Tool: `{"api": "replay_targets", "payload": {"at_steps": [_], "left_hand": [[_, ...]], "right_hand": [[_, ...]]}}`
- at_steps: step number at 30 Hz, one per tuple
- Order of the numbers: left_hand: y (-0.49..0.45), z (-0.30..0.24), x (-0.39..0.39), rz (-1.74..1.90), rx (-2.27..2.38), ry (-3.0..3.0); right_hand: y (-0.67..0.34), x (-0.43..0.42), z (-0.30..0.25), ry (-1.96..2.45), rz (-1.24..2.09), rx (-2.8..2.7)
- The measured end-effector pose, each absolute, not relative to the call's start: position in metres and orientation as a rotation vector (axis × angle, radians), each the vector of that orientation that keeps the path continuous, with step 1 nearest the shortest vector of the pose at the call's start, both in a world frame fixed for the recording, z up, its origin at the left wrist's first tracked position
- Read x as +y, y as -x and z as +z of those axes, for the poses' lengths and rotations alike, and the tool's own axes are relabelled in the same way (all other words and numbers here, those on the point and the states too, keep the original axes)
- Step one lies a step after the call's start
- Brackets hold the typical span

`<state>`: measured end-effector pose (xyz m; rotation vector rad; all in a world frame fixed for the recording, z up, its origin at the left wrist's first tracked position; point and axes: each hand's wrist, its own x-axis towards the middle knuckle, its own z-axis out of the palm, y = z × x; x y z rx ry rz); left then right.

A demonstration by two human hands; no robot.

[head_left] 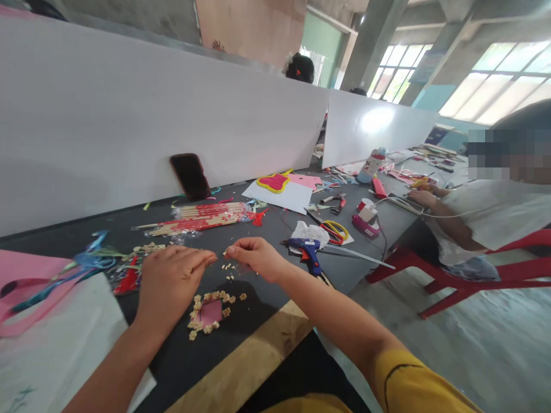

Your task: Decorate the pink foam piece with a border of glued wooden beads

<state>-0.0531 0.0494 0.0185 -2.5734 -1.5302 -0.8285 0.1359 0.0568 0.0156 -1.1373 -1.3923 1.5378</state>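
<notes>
My left hand [170, 281] hovers over the dark table [262, 350], fingers curled down and pinched near several small beige bits [230, 268]. My right hand [253, 255] is closed in a pinch just right of those bits; what it holds is too small to name. Below both hands lies a small pink square [210, 312] ringed with the same beige pieces. A blue glue gun [307, 252] rests just right of my right hand.
A bundle of wooden sticks in red wrap [202, 218], a phone [190, 176] leaning on the white partition, scissors [333, 229], pink paper shapes [275, 182], and ribbons [86, 264] lie about. A person on a red chair [473, 269] sits at right.
</notes>
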Motion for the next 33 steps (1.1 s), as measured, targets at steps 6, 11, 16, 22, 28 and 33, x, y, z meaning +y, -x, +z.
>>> {"api": "replay_targets", "payload": {"at_steps": [6,11,16,22,28,33], "left_hand": [[0.049,0.021,0.039,-0.951,-1.854,2.642],[0.045,0.027,0.033,-1.258,-2.11,2.577],[0.035,0.03,0.027,-1.451,-1.924,2.696],[0.031,0.031,0.018,-1.417,-1.819,2.838],[0.053,0.034,0.015,-1.185,-1.792,2.926],[0.052,0.028,0.016,-1.06,-1.965,2.853]], "right_hand": [[-0.147,0.059,0.029,1.27,1.269,-1.442],[-0.148,0.06,0.029,1.24,1.388,-1.458],[-0.127,0.049,0.027,1.154,1.683,-1.46],[-0.111,0.046,0.026,1.069,1.729,-1.368],[-0.127,0.044,0.028,1.092,1.638,-1.402],[-0.137,0.046,0.027,1.11,1.518,-1.457]]}}
